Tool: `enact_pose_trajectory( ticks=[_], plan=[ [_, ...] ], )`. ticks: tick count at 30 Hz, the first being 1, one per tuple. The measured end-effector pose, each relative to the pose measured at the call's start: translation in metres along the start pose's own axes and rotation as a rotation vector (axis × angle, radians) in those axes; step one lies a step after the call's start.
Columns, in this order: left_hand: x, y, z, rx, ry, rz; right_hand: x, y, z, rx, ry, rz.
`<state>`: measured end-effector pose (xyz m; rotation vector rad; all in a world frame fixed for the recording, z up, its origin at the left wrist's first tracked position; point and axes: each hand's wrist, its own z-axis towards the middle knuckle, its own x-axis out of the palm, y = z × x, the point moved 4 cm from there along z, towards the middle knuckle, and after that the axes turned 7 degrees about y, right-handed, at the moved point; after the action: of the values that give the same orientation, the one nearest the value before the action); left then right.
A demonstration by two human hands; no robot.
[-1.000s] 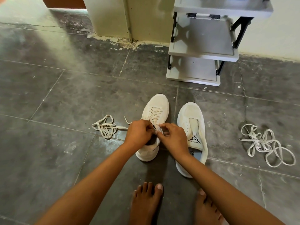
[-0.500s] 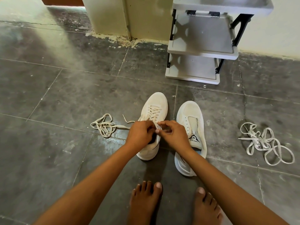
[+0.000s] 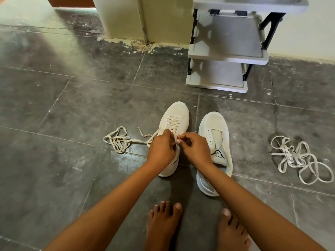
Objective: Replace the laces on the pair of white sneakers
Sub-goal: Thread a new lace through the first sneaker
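Floor [image 3: 63, 160]: dark grey tiles, scuffed, carrying all items. Laced sneaker [image 3: 178, 110]: white, upright, toe pointing away from the person, just left of its pair; a cream lace [image 3: 172, 122] crisscrosses its eyelets, and the free end trails left across the floor into a loose tangle. Left hand [image 3: 161, 149]: over the throat of the laced sneaker, fingers curled and clamped on the lace at the upper eyelets. Right hand [image 3: 194, 149]: fingertips meeting the left hand's, thumb and forefinger pinching the same lace. Unlaced sneaker [image 3: 214, 124]: white, beside the first but apart from it, eyelets bare, tongue showing a black logo. Loose laces [image 3: 297, 158]: a white heap on the floor, well to the right of both sneakers. Shoe rack [image 3: 226, 57]: grey shelves on black brackets, against the wall beyond the sneakers. Bare feet [image 3: 163, 223]: two, flat on the floor near the bottom edge.
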<state>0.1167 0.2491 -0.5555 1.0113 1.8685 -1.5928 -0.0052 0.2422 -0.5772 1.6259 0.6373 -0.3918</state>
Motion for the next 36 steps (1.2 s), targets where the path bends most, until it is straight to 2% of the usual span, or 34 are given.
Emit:
enact_pose_trajectory(
  ticks=[3, 6, 7, 10, 12, 14, 18, 20, 23, 25, 28, 31, 34, 36],
  plan=[
    [-0.011, -0.001, -0.001, 0.094, 0.026, 0.042, -0.001, 0.004, 0.000, -0.022, -0.033, -0.053],
    [-0.038, 0.012, 0.009, 0.018, -0.105, 0.188, -0.002, 0.004, 0.003, 0.006, -0.030, -0.051],
    [-0.044, 0.018, 0.012, -0.016, -0.091, 0.234, -0.002, 0.004, 0.003, 0.013, -0.024, -0.057],
    [-0.038, 0.030, 0.016, -0.083, 0.088, 0.305, -0.001, 0.005, 0.003, 0.048, 0.007, -0.083],
    [-0.030, 0.031, 0.016, -0.083, 0.088, 0.311, -0.004, 0.006, 0.003, 0.130, 0.034, -0.056],
    [-0.027, 0.032, 0.018, -0.080, 0.068, 0.328, -0.019, 0.014, 0.007, 0.179, 0.005, 0.099],
    [-0.031, 0.034, 0.020, -0.058, 0.060, 0.300, -0.085, 0.051, 0.020, 0.051, -0.158, 0.690],
    [-0.036, 0.036, 0.018, -0.029, -0.023, 0.167, -0.096, 0.058, 0.022, 0.017, -0.149, 0.756],
    [-0.044, 0.047, 0.012, -0.132, -0.120, -0.087, -0.069, 0.046, 0.017, 0.129, -0.073, 0.542],
    [-0.037, 0.052, 0.008, -0.214, 0.003, -0.057, -0.050, 0.029, 0.014, 0.162, -0.030, 0.322],
    [-0.019, 0.046, 0.002, -0.213, 0.219, 0.038, -0.033, 0.010, 0.012, 0.125, 0.106, -0.037],
    [-0.021, 0.038, 0.005, -0.197, 0.135, -0.031, -0.022, 0.004, 0.010, 0.053, 0.234, -0.327],
    [-0.029, 0.026, 0.012, -0.118, 0.049, -0.140, -0.019, 0.007, 0.011, 0.006, 0.261, -0.394],
    [-0.030, 0.019, 0.017, -0.061, 0.048, -0.064, -0.021, 0.009, 0.013, -0.004, 0.274, -0.393]
  ],
)
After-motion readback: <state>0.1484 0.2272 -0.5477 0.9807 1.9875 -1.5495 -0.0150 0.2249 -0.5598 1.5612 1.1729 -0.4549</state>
